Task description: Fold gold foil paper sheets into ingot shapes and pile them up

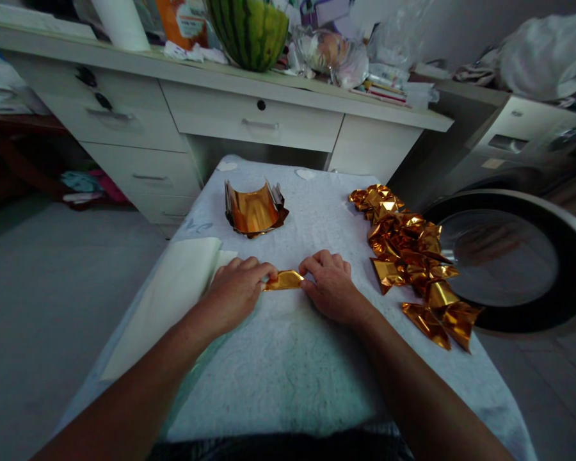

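Observation:
A narrow folded strip of gold foil (288,280) lies at the middle of the cloth-covered table (292,365). Its left end is pinched in my left hand (237,291), and the fingers of my right hand (330,285) grip its right end. Beyond my hands stands a curved stack of gold foil sheets (254,211) with upturned silvery edges. Many folded gold foil pieces (406,240) are heaped along the table's right side. Pale paper (168,294) lies at the left, partly behind my left forearm.
Behind the table is a white desk with drawers (264,121); a cut watermelon (249,32), an orange packet (183,22) and plastic bags (388,48) are on it. At the right, a washing machine's open round door (509,256) reaches the table's edge.

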The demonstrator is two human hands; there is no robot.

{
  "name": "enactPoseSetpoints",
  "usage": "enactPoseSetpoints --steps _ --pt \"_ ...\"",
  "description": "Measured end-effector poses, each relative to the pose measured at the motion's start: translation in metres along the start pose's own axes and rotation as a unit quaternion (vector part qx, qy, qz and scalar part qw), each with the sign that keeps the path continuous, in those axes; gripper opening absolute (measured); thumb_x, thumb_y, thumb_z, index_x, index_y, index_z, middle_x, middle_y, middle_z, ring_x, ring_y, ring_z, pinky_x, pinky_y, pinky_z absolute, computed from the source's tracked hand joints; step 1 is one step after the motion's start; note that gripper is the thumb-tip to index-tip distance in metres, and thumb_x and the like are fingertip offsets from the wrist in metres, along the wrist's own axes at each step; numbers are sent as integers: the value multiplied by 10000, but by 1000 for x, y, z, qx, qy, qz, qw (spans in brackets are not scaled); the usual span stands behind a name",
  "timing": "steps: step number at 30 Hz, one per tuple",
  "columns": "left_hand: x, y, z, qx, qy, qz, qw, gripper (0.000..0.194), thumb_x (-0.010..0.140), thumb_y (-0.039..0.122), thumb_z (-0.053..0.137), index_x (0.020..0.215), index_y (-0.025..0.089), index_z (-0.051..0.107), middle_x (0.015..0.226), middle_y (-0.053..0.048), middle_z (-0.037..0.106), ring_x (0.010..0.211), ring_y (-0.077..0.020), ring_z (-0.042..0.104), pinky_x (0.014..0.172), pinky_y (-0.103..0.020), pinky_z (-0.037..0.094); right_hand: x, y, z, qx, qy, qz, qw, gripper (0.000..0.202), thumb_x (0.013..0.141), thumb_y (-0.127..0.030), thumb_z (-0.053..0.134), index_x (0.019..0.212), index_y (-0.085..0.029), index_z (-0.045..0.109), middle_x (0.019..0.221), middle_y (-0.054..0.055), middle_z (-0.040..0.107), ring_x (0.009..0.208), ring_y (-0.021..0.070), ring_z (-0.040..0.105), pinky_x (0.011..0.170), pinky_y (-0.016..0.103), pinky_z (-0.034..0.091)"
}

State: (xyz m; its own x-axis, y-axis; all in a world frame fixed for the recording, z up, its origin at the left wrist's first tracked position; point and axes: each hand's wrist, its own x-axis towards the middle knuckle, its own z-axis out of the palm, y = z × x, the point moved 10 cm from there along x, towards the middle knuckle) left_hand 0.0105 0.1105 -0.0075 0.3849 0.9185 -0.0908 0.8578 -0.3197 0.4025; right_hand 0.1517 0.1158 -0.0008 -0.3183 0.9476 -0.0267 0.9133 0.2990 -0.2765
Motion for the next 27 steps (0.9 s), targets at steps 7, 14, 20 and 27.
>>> enactPoseSetpoints --steps 7,14,20,27 --pt "0 -2 2 7 4 -5 1000 321 877 141 410 1044 296 636 982 -25 616 926 -239 502 838 -376 366 -1 6 0 33 -8 -14 999 209 928 -251 482 1099 -273 601 1149 59 537 1020 238 455 860 390 324" --pt "0 0 0 14 13 1 1000 309 879 155 419 1036 297 644 967 -21 629 914 -233 517 821 -367 371 -1 4 -2 41 -5 -22 999 186 938 -288 482 1079 -256 599 1122 57 542 1015 235 453 858 385 320" --pt "0 9 -7 39 54 -31 997 203 898 433 530 933 275 651 921 -27 639 906 -258 539 769 -376 353 0 3 1 4 9 -8 1000 188 909 -277 524 1082 -265 596 1138 66 542 1007 248 453 846 392 327" --pt "1 10 -5 49 74 -47 995 157 860 403 596 903 255 624 911 -35 630 920 -260 536 759 -364 338 0 0 -1 -10 25 -1 1000 175 909 -326 542 1066 -264 587 1113 66 546 1007 256 459 848 403 336"
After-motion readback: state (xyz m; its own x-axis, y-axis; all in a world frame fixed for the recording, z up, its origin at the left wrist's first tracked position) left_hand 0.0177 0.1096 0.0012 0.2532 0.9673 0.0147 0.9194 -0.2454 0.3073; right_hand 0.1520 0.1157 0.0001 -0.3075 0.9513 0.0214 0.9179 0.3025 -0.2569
